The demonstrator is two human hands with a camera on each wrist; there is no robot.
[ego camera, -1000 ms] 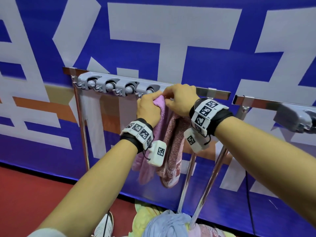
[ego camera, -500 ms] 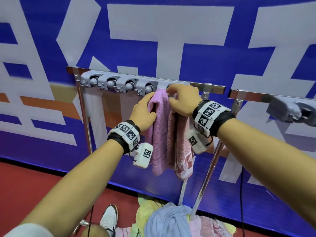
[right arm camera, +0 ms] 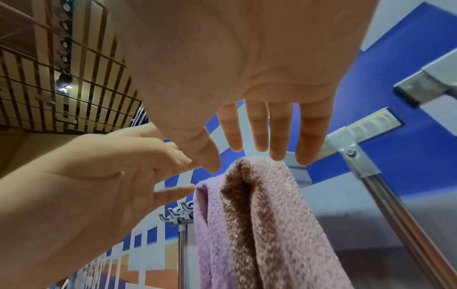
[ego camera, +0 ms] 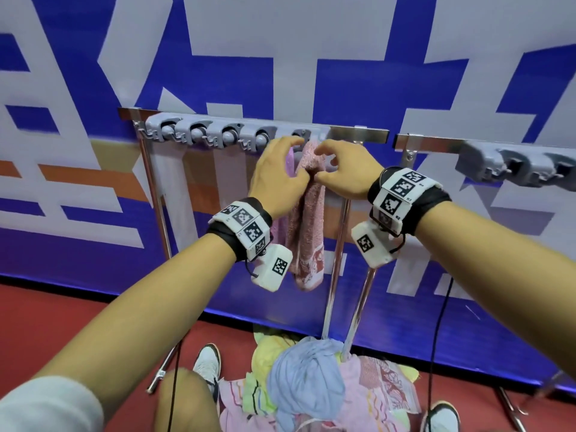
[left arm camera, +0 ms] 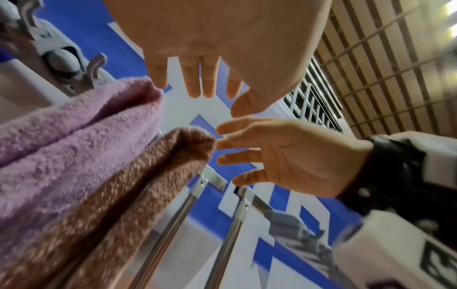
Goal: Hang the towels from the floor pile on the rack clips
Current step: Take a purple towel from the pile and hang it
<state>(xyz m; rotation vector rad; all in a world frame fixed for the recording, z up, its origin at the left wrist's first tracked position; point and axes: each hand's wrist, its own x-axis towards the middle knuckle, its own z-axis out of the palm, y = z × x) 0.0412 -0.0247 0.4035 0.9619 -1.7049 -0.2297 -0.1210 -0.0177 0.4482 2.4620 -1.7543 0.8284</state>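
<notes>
The pink-and-lilac terry towel point(ego camera: 307, 213) hung bunched from the fifth grey plastic clip point(ego camera: 300, 134), evidently gripped there, since the left hand point(ego camera: 277, 179) and right hand point(ego camera: 346, 171) flanked it with fingers spread, grasping nothing.

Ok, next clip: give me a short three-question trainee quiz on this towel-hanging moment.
1. True or false: the left hand and the right hand both grip the pink towel tightly.
2. Which clip on the left rack holds the towel? A) the one nearest the left end B) the middle one C) the one nearest the right end
3. Fill in: more towels lie in a pile on the ____.

Key: 1. False: the wrist views show the fingers of both hands spread, holding nothing. 2. C. 3. floor.
</notes>
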